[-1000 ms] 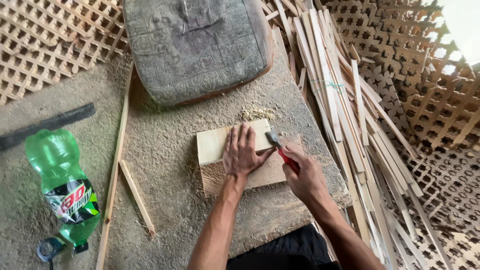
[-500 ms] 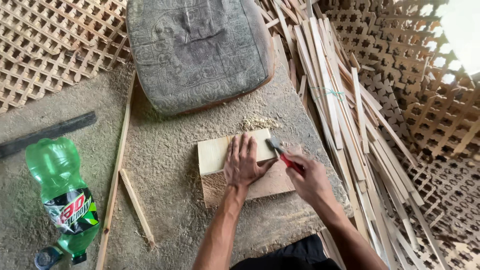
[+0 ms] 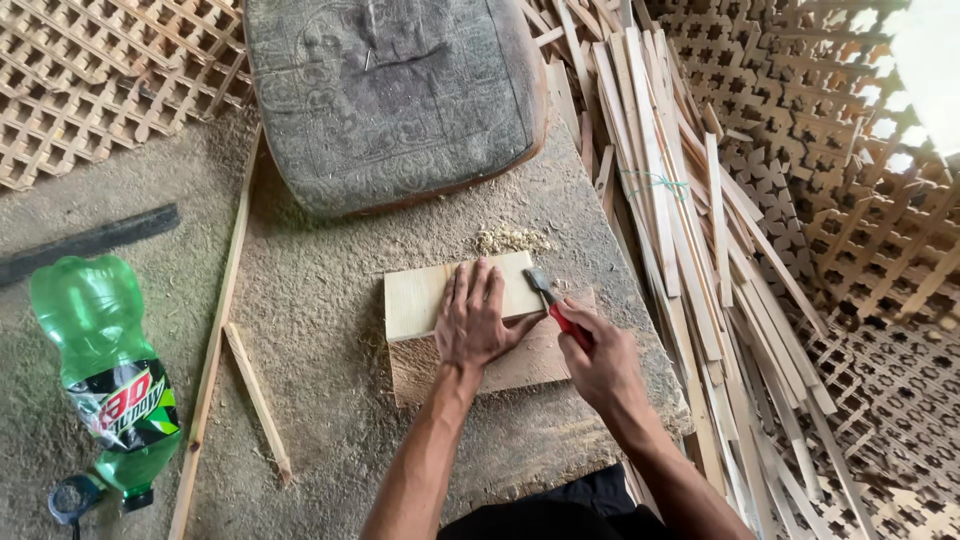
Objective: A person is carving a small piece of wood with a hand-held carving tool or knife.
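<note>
My left hand (image 3: 478, 318) lies flat, fingers spread, on a pale wooden board (image 3: 415, 298) that rests on a second, browner board (image 3: 525, 362). My right hand (image 3: 600, 360) grips a red-handled chisel (image 3: 552, 303) whose metal blade touches the right end of the pale board. Just beyond the boards sits a small heap of wood shavings (image 3: 512, 238). All of this is on a dusty, cloth-covered slab.
A worn grey cushion (image 3: 390, 95) lies beyond the boards. A pile of thin wooden strips (image 3: 690, 250) runs along the right. Wooden lattice panels (image 3: 90, 80) lie at left and right. A green plastic bottle (image 3: 105, 370) lies at left, near two loose sticks (image 3: 258, 400).
The view has shifted slightly. My right hand with the chisel has edged a little along the board's end; my left hand stays pressed on the board.
</note>
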